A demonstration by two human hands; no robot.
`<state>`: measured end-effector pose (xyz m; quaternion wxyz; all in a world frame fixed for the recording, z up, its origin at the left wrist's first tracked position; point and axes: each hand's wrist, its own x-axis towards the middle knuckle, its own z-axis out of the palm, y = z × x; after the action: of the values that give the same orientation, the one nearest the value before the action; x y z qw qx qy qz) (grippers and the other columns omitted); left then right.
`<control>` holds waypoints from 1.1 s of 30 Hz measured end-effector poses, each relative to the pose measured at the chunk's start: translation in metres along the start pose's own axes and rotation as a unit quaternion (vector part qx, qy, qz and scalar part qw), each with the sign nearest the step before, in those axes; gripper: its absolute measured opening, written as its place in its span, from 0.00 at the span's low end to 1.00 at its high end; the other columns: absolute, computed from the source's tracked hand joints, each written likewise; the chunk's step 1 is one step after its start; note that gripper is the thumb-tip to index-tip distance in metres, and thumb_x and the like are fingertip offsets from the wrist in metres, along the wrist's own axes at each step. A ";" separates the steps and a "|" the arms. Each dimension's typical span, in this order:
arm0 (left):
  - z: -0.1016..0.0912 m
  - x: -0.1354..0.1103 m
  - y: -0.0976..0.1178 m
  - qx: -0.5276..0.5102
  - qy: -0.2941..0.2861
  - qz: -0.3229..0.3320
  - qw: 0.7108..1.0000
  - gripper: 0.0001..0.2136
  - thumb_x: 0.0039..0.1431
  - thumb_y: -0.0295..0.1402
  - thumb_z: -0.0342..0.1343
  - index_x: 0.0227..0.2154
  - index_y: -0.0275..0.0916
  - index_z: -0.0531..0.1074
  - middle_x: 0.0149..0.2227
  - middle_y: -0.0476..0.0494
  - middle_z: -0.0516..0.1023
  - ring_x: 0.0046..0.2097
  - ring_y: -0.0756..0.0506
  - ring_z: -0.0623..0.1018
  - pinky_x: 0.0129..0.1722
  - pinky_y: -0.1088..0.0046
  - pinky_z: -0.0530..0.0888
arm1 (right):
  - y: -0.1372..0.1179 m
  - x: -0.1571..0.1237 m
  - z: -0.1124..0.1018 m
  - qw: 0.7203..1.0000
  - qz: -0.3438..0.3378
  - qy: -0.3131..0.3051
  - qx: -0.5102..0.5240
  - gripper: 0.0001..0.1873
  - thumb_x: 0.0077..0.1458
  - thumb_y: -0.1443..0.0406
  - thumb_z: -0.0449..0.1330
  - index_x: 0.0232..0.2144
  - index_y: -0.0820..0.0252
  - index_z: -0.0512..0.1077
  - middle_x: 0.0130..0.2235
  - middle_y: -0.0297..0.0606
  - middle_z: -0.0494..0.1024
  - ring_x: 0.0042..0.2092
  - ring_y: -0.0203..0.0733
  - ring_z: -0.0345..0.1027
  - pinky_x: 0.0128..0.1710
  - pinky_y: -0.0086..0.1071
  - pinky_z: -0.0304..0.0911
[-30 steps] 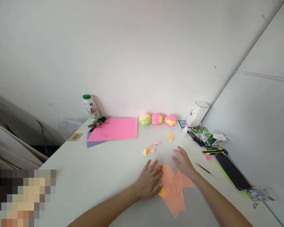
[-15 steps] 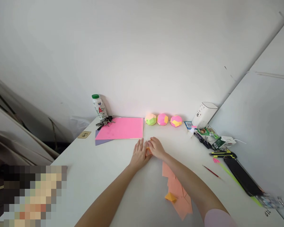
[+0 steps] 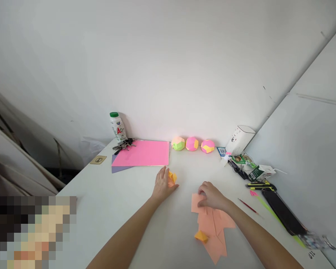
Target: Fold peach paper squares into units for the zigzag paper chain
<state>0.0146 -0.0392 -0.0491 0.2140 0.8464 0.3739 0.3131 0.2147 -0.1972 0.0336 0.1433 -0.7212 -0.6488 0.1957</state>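
Right now, the peach paper sheets [image 3: 214, 220] are lying in an overlapping spread on the white table [image 3: 123, 209], in front of me and a little to the right. My right hand [image 3: 212, 196] is hovering over or touching their far end, thumb and fingers curving with a narrow gap between them; I cannot tell whether they are pinching a sheet. A folded orange paper piece [image 3: 201, 237] is resting at the spread's near left edge, partly over the peach paper.

Farther off and to the left, my left hand [image 3: 162, 185] is cupping loosely around a cluster of small folded paper pieces [image 3: 172, 177], orange and peach, with my thumb standing well away from the fingers. My palm is partly hiding the cluster.

Beyond that hand, a pink sheet [image 3: 145, 153] is lying over a purple sheet [image 3: 120, 169], with a bunch of keys [image 3: 125, 144] sitting on its far left corner. A white bottle with a green cap [image 3: 118, 129] is standing just behind the keys. Three faceted paper balls [image 3: 192, 144] are sitting in a row along the wall [image 3: 168, 74], the left one green and peach, the other two pink and yellow.

To the right of my right hand, a slim red pencil or brush [image 3: 248, 206] is lying alone. Past it, a yellow-and-black utility knife [image 3: 260, 186] is resting near a long black case [image 3: 282, 211], while a white box-like holder [image 3: 239, 142] is standing in the far corner.
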 end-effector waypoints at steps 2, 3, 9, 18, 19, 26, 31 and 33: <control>-0.001 -0.001 0.001 -0.016 0.002 -0.012 1.000 0.35 0.48 0.44 0.57 0.57 0.38 0.51 0.61 0.30 0.52 0.62 0.30 0.53 0.56 0.45 0.58 | 0.003 -0.002 0.004 0.999 0.023 -0.025 -0.011 0.17 0.34 0.63 0.70 0.28 0.59 0.70 0.35 0.37 0.69 0.40 0.44 0.62 0.34 0.31 0.58; -0.002 -0.002 0.001 -0.027 0.006 -0.019 0.999 0.34 0.49 0.43 0.56 0.56 0.38 0.51 0.61 0.30 0.51 0.62 0.30 0.53 0.56 0.46 0.58 | 0.003 0.000 0.006 0.999 0.028 -0.031 -0.008 0.16 0.33 0.63 0.70 0.27 0.59 0.70 0.35 0.36 0.69 0.39 0.44 0.62 0.33 0.30 0.57; -0.013 -0.006 0.002 -0.127 0.025 -0.083 0.988 0.25 0.57 0.39 0.49 0.56 0.37 0.53 0.61 0.32 0.52 0.62 0.37 0.55 0.56 0.53 0.63 | 0.006 0.012 0.007 0.997 0.057 -0.033 0.034 0.14 0.34 0.69 0.67 0.24 0.59 0.65 0.29 0.31 0.66 0.30 0.36 0.59 0.26 0.25 0.52; -0.015 -0.002 0.003 -0.182 0.008 -0.110 0.977 0.21 0.58 0.36 0.47 0.54 0.38 0.57 0.61 0.34 0.52 0.62 0.38 0.55 0.57 0.54 0.62 | 0.014 -0.007 0.002 0.979 0.074 0.016 0.189 0.07 0.44 0.70 0.57 0.26 0.58 0.61 0.25 0.27 0.63 0.26 0.32 0.56 0.25 0.24 0.52; -0.015 -0.002 0.002 -0.184 0.008 -0.108 0.977 0.21 0.58 0.35 0.48 0.54 0.38 0.57 0.61 0.34 0.52 0.62 0.38 0.55 0.57 0.54 0.62 | 0.016 -0.008 0.002 0.973 0.078 0.024 0.216 0.06 0.44 0.70 0.57 0.27 0.58 0.62 0.24 0.27 0.63 0.27 0.33 0.56 0.25 0.24 0.53; -0.012 -0.002 0.001 -0.197 0.013 -0.099 0.975 0.20 0.57 0.34 0.48 0.53 0.40 0.59 0.60 0.35 0.54 0.61 0.39 0.57 0.53 0.55 0.66 | 0.025 -0.008 -0.001 0.969 0.112 -0.008 0.221 0.11 0.48 0.61 0.56 0.19 0.60 0.64 0.22 0.30 0.65 0.23 0.33 0.56 0.22 0.26 0.50; -0.009 0.000 0.003 -0.170 0.018 -0.090 0.981 0.19 0.57 0.32 0.47 0.53 0.37 0.59 0.59 0.33 0.55 0.61 0.39 0.58 0.55 0.53 0.64 | 0.009 0.007 -0.031 0.987 0.011 -0.038 0.154 0.20 0.50 0.58 0.56 0.13 0.62 0.59 0.31 0.35 0.70 0.26 0.33 0.58 0.24 0.26 0.54; -0.007 0.001 0.003 -0.148 0.031 -0.079 0.985 0.19 0.57 0.32 0.48 0.51 0.36 0.60 0.58 0.33 0.58 0.60 0.38 0.60 0.55 0.51 0.63 | -0.014 0.033 -0.043 0.992 -0.017 0.005 0.123 0.20 0.54 0.56 0.52 0.16 0.61 0.60 0.23 0.32 0.67 0.24 0.34 0.59 0.23 0.26 0.53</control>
<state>0.0121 -0.0394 -0.0416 0.3494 0.7630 0.3959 0.3728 0.2251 -0.1608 0.0743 0.2378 -0.6882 -0.6309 0.2682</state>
